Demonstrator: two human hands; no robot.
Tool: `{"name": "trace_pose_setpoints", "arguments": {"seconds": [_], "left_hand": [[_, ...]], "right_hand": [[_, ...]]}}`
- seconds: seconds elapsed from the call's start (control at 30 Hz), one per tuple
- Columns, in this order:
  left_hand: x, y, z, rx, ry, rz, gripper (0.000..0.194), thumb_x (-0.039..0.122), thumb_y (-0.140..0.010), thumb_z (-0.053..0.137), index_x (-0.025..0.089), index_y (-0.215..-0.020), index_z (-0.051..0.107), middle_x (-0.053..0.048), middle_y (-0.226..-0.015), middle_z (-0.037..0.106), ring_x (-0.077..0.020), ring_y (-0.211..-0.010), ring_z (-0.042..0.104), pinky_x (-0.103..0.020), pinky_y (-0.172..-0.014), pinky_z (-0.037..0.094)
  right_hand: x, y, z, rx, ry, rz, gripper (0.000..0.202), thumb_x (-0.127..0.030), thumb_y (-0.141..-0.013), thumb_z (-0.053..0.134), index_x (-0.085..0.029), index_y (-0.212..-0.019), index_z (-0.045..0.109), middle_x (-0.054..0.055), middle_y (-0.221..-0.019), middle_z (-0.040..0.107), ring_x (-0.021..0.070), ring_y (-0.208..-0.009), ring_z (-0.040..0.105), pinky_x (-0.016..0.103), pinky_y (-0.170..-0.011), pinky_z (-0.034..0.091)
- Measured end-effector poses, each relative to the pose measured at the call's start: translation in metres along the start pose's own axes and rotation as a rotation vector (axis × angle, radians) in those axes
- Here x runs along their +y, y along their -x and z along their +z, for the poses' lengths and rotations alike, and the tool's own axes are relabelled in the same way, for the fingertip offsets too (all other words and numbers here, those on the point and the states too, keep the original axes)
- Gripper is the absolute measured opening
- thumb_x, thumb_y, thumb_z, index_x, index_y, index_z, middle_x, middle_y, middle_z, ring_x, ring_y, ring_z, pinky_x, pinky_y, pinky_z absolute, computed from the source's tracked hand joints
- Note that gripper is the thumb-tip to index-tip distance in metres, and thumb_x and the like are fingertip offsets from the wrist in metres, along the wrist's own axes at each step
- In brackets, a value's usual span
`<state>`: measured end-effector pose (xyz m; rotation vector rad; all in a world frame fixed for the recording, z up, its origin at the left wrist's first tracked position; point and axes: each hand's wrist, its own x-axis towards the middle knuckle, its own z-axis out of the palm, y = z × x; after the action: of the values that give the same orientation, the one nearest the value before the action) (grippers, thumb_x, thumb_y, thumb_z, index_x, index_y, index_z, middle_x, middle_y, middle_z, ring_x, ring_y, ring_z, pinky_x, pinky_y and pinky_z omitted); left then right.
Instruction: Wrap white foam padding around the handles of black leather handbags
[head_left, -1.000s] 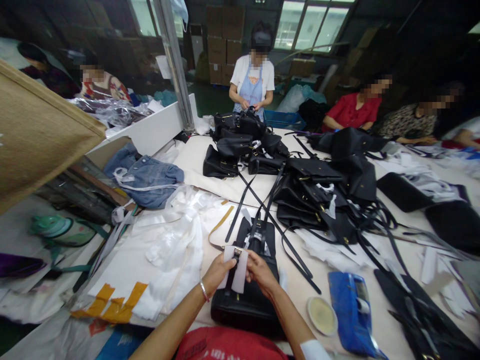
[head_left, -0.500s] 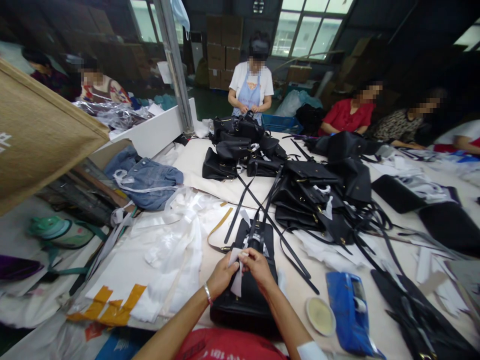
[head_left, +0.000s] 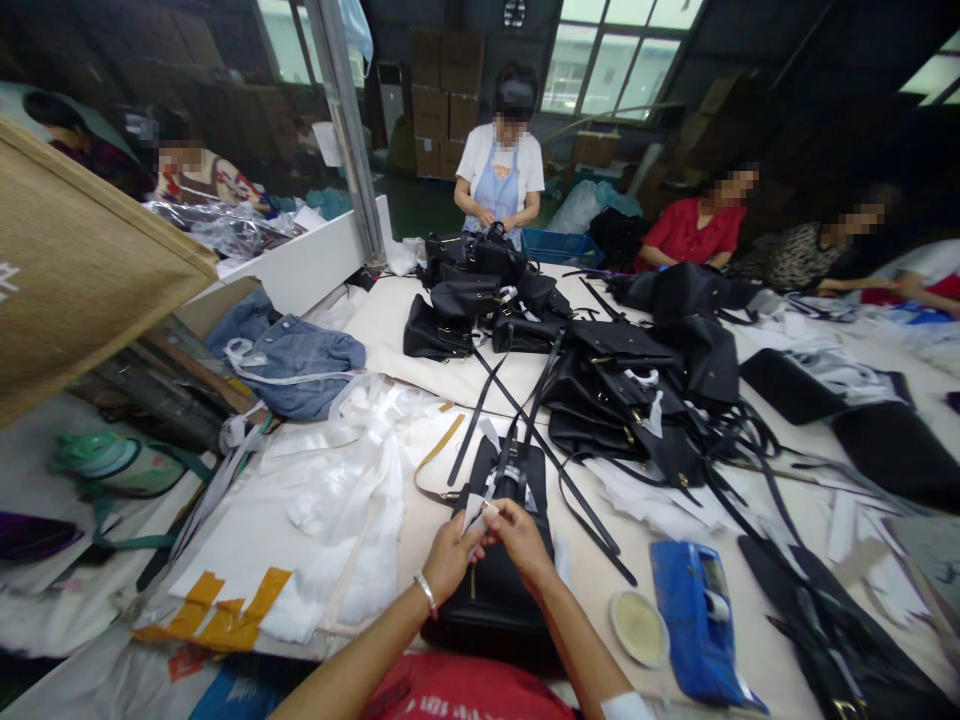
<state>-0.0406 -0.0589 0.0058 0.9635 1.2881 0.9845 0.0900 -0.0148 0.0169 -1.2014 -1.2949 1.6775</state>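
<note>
A black leather bag (head_left: 510,612) lies flat before me, its straps stretched out toward the far side. Above its middle, my left hand (head_left: 450,556) is closed on a white paper strip (head_left: 472,508). Close beside it, my right hand (head_left: 523,542) pinches the strip's other end between thumb and fingers, and the fingertips of both hands nearly meet. Under the hands, a thin gold-coloured line runs along the bag's face. Buckles and clear wrapping show on the strap part (head_left: 513,462) just beyond. What lies inside the curled fingers is hidden.
Black bags (head_left: 622,400) with long straps are heaped ahead. To the right lie a blue tape dispenser (head_left: 694,620) and a round pale dish (head_left: 639,628). White wrapping sheets (head_left: 337,500) and a denim garment (head_left: 300,360) lie left. A co-worker (head_left: 501,170) stands across the table.
The strip's lower end, which hung over the bag, has gone up into my hands, baring the gold line. My left hand has shifted slightly; the bag stays put.
</note>
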Motion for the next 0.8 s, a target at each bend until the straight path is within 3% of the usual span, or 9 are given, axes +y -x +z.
{"name": "trace_pose_setpoints", "arguments": {"seconds": [0.1, 0.27, 0.4, 0.47, 0.63, 0.8], "left_hand": [[0.001, -0.001, -0.002, -0.008, 0.070, -0.046, 0.044, 0.043, -0.081, 0.052, 0.011, -0.111, 0.058, -0.005, -0.075, 0.066, -0.0128, -0.056, 0.057, -0.023, -0.052, 0.041], [0.006, -0.002, -0.001, -0.061, 0.081, -0.059, 0.040, 0.040, -0.080, 0.053, 0.012, -0.107, 0.060, -0.007, -0.079, 0.067, -0.0125, -0.057, 0.057, -0.023, -0.052, 0.041], [0.013, -0.001, -0.002, -0.107, 0.058, -0.047, 0.038, 0.039, -0.080, 0.054, 0.014, -0.108, 0.060, -0.007, -0.084, 0.068, -0.0152, -0.065, 0.061, -0.024, -0.056, 0.044], [0.018, 0.000, -0.001, -0.105, 0.068, -0.019, 0.039, 0.041, -0.081, 0.053, 0.015, -0.110, 0.059, -0.007, -0.087, 0.068, -0.0163, -0.070, 0.062, -0.026, -0.060, 0.045], [0.026, 0.000, 0.002, -0.113, 0.101, -0.018, 0.045, 0.045, -0.080, 0.054, 0.014, -0.113, 0.057, -0.008, -0.088, 0.067, -0.0166, -0.071, 0.062, -0.025, -0.061, 0.045], [0.027, 0.000, 0.001, -0.151, 0.115, -0.003, 0.047, 0.043, -0.081, 0.055, 0.014, -0.117, 0.054, -0.008, -0.089, 0.067, -0.0161, -0.073, 0.061, -0.026, -0.063, 0.045]], "right_hand": [[0.001, 0.005, -0.005, -0.025, -0.095, -0.017, 0.033, -0.044, -0.073, 0.064, -0.018, -0.092, 0.061, 0.000, -0.074, 0.062, 0.0131, -0.061, 0.055, 0.025, -0.057, 0.044], [0.003, 0.003, -0.008, 0.049, -0.076, 0.053, 0.034, -0.047, -0.069, 0.068, -0.016, -0.078, 0.060, -0.002, -0.058, 0.059, 0.0112, -0.051, 0.052, 0.023, -0.050, 0.042], [-0.001, -0.001, -0.016, 0.008, -0.047, 0.117, 0.033, -0.045, -0.066, 0.071, -0.016, -0.073, 0.055, -0.002, -0.054, 0.058, 0.0116, -0.048, 0.053, 0.024, -0.048, 0.043], [-0.004, -0.001, -0.019, -0.002, -0.035, 0.088, 0.031, -0.043, -0.068, 0.069, -0.017, -0.074, 0.055, -0.002, -0.057, 0.058, 0.0118, -0.050, 0.054, 0.024, -0.049, 0.044], [-0.010, 0.002, -0.020, 0.061, 0.018, -0.078, 0.035, -0.036, -0.072, 0.066, -0.022, -0.101, 0.054, -0.003, -0.072, 0.055, 0.0111, -0.053, 0.055, 0.024, -0.050, 0.047], [-0.008, 0.004, -0.019, 0.033, 0.046, -0.091, 0.026, -0.035, -0.074, 0.062, -0.022, -0.097, 0.057, -0.004, -0.069, 0.052, 0.0107, -0.052, 0.053, 0.024, -0.051, 0.046]]}}
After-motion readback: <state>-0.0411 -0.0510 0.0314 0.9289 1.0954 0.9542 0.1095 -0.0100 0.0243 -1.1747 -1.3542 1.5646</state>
